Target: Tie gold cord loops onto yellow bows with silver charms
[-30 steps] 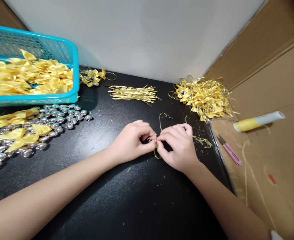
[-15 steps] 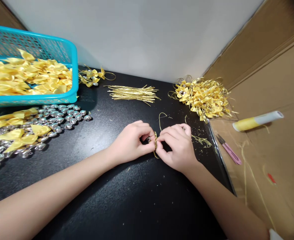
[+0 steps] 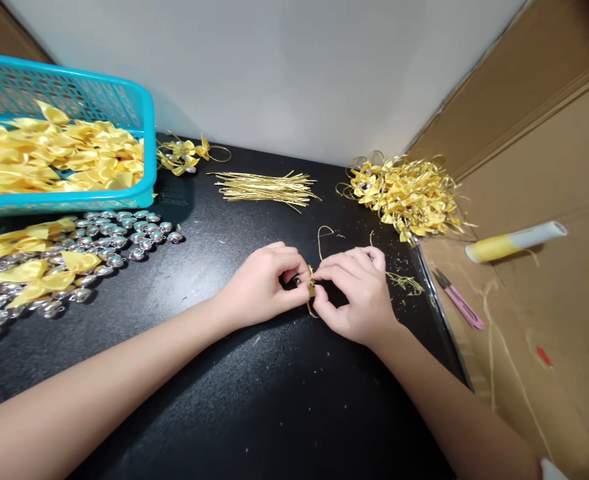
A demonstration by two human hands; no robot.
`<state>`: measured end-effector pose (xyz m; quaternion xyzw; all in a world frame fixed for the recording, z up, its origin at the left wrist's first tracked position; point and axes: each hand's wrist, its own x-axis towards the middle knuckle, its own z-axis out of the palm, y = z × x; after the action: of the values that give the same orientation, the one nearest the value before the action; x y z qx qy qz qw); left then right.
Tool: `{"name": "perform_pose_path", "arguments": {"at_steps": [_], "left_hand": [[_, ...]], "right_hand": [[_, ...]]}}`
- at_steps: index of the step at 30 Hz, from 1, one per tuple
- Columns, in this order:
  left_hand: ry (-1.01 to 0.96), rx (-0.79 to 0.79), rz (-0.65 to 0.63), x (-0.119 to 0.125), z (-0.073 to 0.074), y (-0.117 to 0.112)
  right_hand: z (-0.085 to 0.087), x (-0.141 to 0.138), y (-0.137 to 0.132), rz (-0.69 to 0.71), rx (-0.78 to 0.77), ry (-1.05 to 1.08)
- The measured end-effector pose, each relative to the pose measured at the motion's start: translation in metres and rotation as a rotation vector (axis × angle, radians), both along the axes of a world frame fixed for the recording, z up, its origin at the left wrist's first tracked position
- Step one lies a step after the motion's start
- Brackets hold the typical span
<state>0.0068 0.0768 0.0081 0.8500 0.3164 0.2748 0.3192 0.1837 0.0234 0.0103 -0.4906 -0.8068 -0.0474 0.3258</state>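
Both hands meet over the middle of the black table (image 3: 224, 400). My left hand (image 3: 264, 283) is closed, pinching a small silver bead against a thin gold cord (image 3: 312, 290). Fingertip to fingertip with it, my right hand (image 3: 357, 293) is closed on the same gold cord, whose loop hangs below the fingers and whose free end curls up behind them. The bead itself is mostly hidden by the fingers.
A turquoise basket (image 3: 144, 133) of yellow ribbon bows stands at the far left. Silver beads (image 3: 119, 233) and loose bows lie in front of it. A bundle of gold cords (image 3: 267, 187) and a heap of finished bows (image 3: 409, 193) lie at the back. Pink snips (image 3: 459, 300) and a yellow-white tube (image 3: 517, 241) rest on cardboard at right.
The hands have stayed in place; only the fingertips shifted slightly on the cord.
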Motion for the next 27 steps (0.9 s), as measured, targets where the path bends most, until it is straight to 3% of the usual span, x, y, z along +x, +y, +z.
{"name": "perform_pose_path", "arguments": {"at_steps": [13,21,24,27], "left_hand": [[-0.001,-0.02,-0.013,-0.0002,-0.0001,-0.0004],[-0.021,-0.029,0.016,-0.0019,-0.0001,-0.0012],[-0.063,-0.109,0.054,-0.002,-0.0007,-0.0017],[-0.107,-0.289,0.084,-0.0014,-0.0012,-0.0011]], "right_hand": [[-0.0016,0.0011,0.0011,0.017,0.061,-0.044],[0.0008,0.0004,0.0015,0.019,0.019,0.027],[0.0007,0.001,0.001,0.024,0.003,0.041],[0.0006,0.0016,-0.0002,0.016,-0.059,0.054]]}}
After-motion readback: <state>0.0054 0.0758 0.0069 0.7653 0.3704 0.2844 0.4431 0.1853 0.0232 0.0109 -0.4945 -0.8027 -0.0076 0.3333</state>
